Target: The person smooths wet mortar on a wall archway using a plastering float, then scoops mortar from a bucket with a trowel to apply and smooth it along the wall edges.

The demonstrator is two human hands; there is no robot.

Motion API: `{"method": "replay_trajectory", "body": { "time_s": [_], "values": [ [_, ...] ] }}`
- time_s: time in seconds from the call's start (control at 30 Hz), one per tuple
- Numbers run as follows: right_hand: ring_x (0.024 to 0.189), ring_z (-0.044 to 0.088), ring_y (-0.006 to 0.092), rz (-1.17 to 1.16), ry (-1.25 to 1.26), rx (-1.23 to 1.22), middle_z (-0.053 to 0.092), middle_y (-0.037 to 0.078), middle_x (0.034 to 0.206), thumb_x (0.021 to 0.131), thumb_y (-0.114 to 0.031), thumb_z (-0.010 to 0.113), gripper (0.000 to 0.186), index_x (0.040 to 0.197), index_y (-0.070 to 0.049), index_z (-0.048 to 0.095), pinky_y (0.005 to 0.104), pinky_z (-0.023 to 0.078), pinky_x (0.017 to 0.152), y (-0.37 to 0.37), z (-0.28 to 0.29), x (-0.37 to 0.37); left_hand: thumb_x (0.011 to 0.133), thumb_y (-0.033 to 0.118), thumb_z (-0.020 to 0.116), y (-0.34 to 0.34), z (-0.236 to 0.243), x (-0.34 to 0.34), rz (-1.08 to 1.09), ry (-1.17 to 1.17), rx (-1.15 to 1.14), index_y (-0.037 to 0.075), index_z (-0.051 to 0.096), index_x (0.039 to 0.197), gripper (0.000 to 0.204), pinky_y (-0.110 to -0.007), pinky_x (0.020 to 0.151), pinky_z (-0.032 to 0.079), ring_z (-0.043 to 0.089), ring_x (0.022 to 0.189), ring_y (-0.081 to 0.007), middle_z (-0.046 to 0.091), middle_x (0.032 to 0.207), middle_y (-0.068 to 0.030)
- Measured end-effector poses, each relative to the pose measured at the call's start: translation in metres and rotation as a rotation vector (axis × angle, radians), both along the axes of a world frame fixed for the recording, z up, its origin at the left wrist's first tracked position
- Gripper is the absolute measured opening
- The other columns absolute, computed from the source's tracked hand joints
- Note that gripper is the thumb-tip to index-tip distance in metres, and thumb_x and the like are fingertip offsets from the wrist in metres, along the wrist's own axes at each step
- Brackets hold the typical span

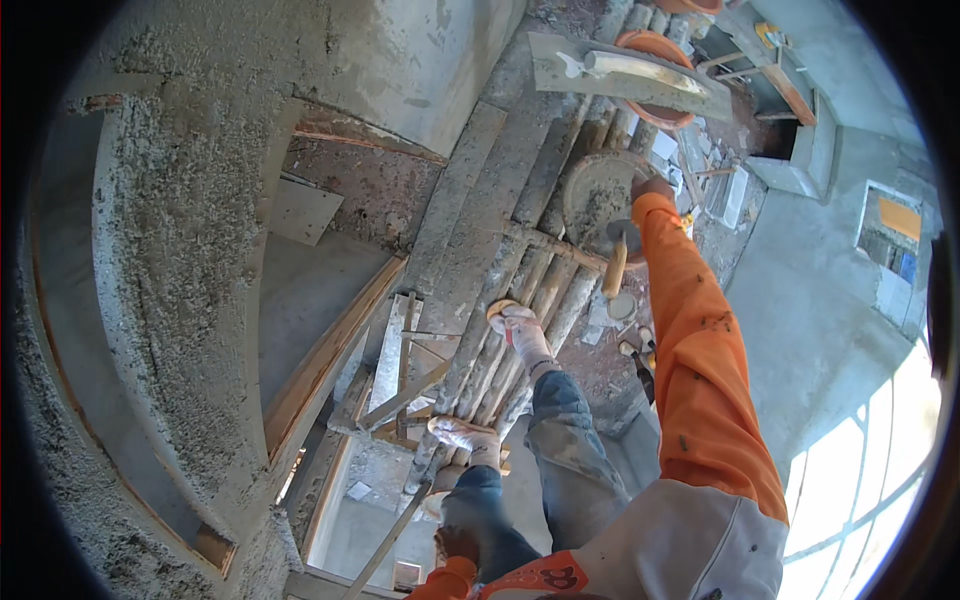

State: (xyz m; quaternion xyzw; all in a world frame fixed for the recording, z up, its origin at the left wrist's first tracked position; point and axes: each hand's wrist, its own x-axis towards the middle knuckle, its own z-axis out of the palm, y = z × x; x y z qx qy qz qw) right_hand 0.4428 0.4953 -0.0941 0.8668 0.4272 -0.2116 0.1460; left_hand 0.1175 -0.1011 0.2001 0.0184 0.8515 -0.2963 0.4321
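Note:
My right hand [653,188], at the end of an outstretched orange sleeve, is closed at the right rim of a round pan of grey mortar [597,190]. Just below that hand, a trowel [616,265] with a wooden handle leans over the pan's near edge, its blade by the mortar. Farther off, a long metal plastering float [640,75] with a pale handle lies across an orange tub [660,105]. My left hand [458,545] is low beside my knee, near the lower edge; its fingers are too hidden to make out.
My feet stand on a scaffold of round wooden poles [505,335], with planks [455,205] alongside. A rough plastered arch [180,240] rises on the left. Lower down are rubble, boards and a small round container [621,306]. A bright window [870,450] is at right.

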Motion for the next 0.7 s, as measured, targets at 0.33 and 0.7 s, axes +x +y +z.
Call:
{"method": "replay_trajectory", "body": {
  "time_s": [0.33, 0.7],
  "values": [
    [0.112, 0.036, 0.0238, -0.257, 0.148, 0.453, 0.042, 0.016, 0.121, 0.081, -0.060, 0.038, 0.072, 0.126, -0.004, 0.040, 0.0356, 0.030, 0.092, 0.285, -0.090, 0.041, 0.075, 0.023, 0.063, 0.021, -0.261, -0.141, 0.130, 0.138, 0.805, 0.003, 0.051, 0.105, 0.038, -0.039, 0.080, 0.048, 0.059, 0.089, -0.0306, 0.060, 0.094, -0.0171],
    [0.065, 0.051, 0.0202, -0.742, 1.261, 1.096, 0.054, 0.011, 0.083, 0.085, -0.039, 0.052, 0.046, 0.110, -0.001, 0.044, 0.0321, 0.046, 0.058, 0.245, -0.007, -0.010, 0.080, 0.040, 0.059, 0.118, -0.281, -0.188, -0.382, 0.025, 0.877, 0.003, 0.051, 0.115, 0.051, -0.038, 0.089, 0.043, 0.055, 0.102, -0.0352, 0.056, 0.112, -0.0200]
  ]
}}
